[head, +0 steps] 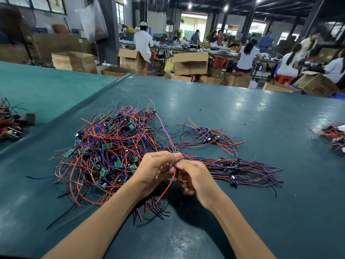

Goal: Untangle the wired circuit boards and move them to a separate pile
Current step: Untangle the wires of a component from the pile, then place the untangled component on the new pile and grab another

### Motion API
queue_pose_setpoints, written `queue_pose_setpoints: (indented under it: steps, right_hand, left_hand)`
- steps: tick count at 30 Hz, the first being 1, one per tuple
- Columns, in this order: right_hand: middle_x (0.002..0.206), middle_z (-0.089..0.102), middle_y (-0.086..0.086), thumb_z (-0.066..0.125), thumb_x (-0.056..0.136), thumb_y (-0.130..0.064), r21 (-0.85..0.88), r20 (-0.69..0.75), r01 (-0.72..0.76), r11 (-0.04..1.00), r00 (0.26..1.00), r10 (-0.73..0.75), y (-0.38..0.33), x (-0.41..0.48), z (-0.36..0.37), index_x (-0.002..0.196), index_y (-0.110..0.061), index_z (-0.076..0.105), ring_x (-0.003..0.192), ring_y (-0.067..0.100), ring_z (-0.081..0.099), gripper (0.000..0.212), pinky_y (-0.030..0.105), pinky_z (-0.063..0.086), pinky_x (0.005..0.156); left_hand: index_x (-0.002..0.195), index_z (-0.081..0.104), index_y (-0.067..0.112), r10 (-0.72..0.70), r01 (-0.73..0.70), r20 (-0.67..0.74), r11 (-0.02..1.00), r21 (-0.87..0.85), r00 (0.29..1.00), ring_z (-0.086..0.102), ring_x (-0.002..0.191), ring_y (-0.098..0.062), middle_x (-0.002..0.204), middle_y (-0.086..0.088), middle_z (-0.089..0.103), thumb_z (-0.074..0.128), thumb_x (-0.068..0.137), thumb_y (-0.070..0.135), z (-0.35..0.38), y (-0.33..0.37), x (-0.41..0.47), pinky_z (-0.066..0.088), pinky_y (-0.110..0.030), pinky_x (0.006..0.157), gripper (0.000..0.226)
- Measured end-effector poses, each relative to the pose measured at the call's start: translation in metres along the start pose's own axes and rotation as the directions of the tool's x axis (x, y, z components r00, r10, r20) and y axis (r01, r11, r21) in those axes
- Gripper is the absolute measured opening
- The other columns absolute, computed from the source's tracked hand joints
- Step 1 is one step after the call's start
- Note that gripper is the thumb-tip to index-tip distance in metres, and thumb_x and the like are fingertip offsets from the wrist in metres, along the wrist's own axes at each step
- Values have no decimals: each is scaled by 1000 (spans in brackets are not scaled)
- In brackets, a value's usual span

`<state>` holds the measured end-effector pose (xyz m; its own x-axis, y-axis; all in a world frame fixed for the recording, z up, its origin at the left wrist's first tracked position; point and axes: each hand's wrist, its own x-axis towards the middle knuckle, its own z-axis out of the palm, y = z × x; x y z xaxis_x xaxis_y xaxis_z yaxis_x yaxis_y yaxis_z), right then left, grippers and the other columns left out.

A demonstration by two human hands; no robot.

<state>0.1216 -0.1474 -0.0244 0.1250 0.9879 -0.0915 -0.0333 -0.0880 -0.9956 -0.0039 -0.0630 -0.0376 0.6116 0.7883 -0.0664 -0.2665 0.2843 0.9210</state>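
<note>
Green table mat [242, 113] bears the tangled pile [112, 146]; beside it left hand [156, 171] and right hand [196, 176] pinch one board's wires [169, 187], mid-untangling; next likely needs a clean pull free.

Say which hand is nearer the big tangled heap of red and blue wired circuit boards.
Left. The left hand is at the heap's right edge; the right hand lies beyond it, further right.
</note>
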Motion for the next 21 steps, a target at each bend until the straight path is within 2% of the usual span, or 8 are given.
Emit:
queue_pose_setpoints:
  steps: [2,4,7,12,21]
  right_hand:
    - [65,48,1,58,86,-41,-2,-12,8,1000,1000,-8,0,-2,4,78,-23,75,48,9,35,26,17,19,43]
    - [61,42,-3,58,93,-36,-1,-13,13,1000,1000,-13,-1,-5,6,75,-25,74,47,9,32,26,16,20,41]
    - [58,42,-3,59,99,-28,-3,-15,3,1000,1000,-3,-5,-9,3,66,-23,71,41,9,30,35,14,20,40]
    - [54,42,-1,61,98,-24,26,25,-3,1000,1000,2,-3,-23,0,75,-12,75,38,8,26,30,13,19,40]
    - [56,40,1,63,96,-27,-25,88,-111,994,990,112,-1,-57,-15,77,-10,74,40,10,23,28,14,19,39]
  left_hand:
    - [103,60,-22,14,-15,-10,1000,-14,1000,43,48,-7,70,-7,37,87,66,25,-1,-1,1,44,-15,49,66]
    - [100,66,-16,15,-15,-5,1000,-20,1000,42,47,-6,70,-7,36,84,68,28,-1,-1,2,43,-14,48,57]
    - [93,73,-4,13,-14,-6,999,-32,1000,37,51,-13,72,-9,33,82,72,31,1,0,1,40,-17,49,42]
    - [87,76,-1,49,-53,-72,997,-59,996,16,59,-18,66,-5,16,82,73,33,1,1,6,33,-24,45,38]
    - [82,79,3,35,-51,-136,992,-111,990,21,51,-11,64,-2,12,84,72,32,-1,-2,17,39,-25,50,31]
